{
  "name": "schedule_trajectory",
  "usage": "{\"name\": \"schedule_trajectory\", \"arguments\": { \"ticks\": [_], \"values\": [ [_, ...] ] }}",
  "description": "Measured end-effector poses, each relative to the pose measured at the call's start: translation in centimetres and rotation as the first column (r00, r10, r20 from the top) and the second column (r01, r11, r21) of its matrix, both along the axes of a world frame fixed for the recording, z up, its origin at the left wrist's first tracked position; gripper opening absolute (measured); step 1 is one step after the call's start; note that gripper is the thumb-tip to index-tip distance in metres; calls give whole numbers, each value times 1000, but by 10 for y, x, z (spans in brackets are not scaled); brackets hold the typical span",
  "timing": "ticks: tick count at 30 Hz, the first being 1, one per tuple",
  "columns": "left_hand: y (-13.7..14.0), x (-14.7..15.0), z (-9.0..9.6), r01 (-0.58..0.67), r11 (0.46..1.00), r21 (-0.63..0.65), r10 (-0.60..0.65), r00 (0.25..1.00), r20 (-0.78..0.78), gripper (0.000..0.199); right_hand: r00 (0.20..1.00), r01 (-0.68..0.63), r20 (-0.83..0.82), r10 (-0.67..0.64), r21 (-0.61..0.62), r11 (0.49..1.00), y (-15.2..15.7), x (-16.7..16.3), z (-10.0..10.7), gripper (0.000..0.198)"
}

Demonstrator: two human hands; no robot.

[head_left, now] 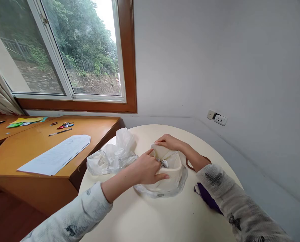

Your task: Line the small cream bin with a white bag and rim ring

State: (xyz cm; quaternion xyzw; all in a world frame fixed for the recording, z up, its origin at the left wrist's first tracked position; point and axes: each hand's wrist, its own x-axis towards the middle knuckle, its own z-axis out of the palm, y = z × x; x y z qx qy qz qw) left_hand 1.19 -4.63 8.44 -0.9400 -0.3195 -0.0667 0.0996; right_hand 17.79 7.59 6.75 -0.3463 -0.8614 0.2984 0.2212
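A small cream bin (174, 176) stands on the round table, lined with a thin whitish plastic bag (165, 153) folded out over its rim. Some small crumpled scraps (164, 163) lie inside it. My left hand (148, 167) rests over the bin's left side, fingers spread, with the thumb stretched along the near rim and some fingertips hidden inside. At the far rim, my right hand (168, 142) has its fingers closed on the edge of the liner. A crumpled translucent plastic bag (112, 156) lies left of the bin.
Beside my right forearm lie a purple cloth item (208, 199) and a brown loop (189, 164). The round cream table (150, 222) adjoins a wooden desk (102, 129) holding papers (55, 154), a pen (60, 132) and keys (66, 125). A wall socket (220, 119) is at right.
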Motion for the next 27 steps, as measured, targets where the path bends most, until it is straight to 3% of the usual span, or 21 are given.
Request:
{"name": "schedule_trajectory", "arguments": {
  "ticks": [4,14,20,27],
  "values": [
    [3,2,-2,15,1000,-13,-15,1000,7,46,997,-10,82,4,73,997,3,9,0,41],
    [10,1,-3,125,983,-138,-128,992,-15,44,999,49,-9,-48,151,987,10,-3,3,30],
    [12,-1,-1,94,983,-157,-93,996,14,44,989,114,-103,-109,48,992,23,-2,-1,40],
    [-9,9,0,15,991,-134,-1,995,101,37,957,144,-213,-196,-234,961,15,46,-9,52]
  ]
}}
